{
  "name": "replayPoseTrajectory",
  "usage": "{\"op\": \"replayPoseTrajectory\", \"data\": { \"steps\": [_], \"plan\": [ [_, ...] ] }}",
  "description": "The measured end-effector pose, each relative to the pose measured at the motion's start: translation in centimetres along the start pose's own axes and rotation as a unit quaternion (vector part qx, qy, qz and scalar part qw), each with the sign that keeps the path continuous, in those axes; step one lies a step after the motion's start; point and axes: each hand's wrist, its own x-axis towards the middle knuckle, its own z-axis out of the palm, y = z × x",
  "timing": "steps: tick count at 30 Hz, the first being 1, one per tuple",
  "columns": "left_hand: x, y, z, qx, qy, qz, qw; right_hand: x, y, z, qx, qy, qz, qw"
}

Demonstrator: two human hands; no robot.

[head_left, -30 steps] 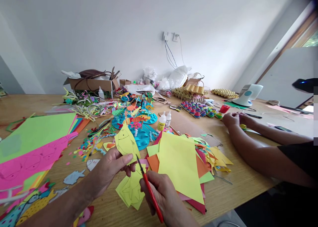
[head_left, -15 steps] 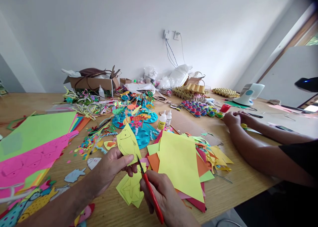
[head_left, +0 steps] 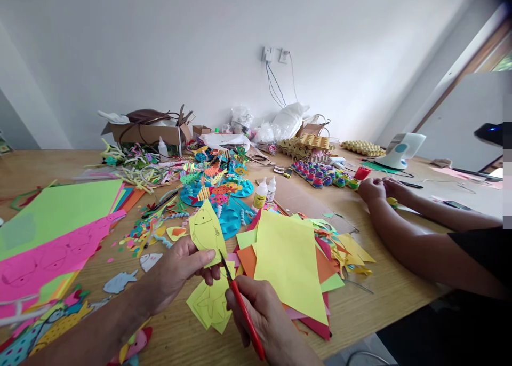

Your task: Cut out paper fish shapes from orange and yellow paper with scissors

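Observation:
My left hand (head_left: 186,267) pinches a piece of yellow paper (head_left: 206,228) with a fish drawn on it in dark line. My right hand (head_left: 260,307) is wrapped round the red handles of a pair of scissors (head_left: 245,312). Their dark blades meet the lower right edge of the paper, close to my left thumb. Below my hands lie yellow paper pieces (head_left: 210,305) with a star outline. A stack of coloured sheets, a yellow sheet (head_left: 286,264) on top, lies right of the scissors.
Pink paper (head_left: 52,259) with fish outlines lies left, near cut-out fish (head_left: 120,282). Behind are blue discs (head_left: 228,219) with paper fish and glue bottles (head_left: 261,194). At right, another person's forearms (head_left: 400,238) rest on the table, near painted egg cartons (head_left: 318,174).
Almost nothing differs. Both hands, the yellow paper and the scissors stay in nearly the same place, with the blades still at the paper's edge.

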Motion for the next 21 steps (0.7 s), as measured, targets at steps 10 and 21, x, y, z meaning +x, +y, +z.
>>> {"op": "replayPoseTrajectory", "data": {
  "steps": [10,21],
  "plan": [
    [-0.10,0.88,-0.07,0.047,-0.018,-0.005,0.999,-0.30,-0.12,-0.11,-0.003,-0.004,0.016,1.000],
    [-0.15,0.60,-0.13,0.054,0.067,-0.013,0.996,-0.26,-0.19,0.02,-0.004,-0.005,0.023,1.000]
  ]
}}
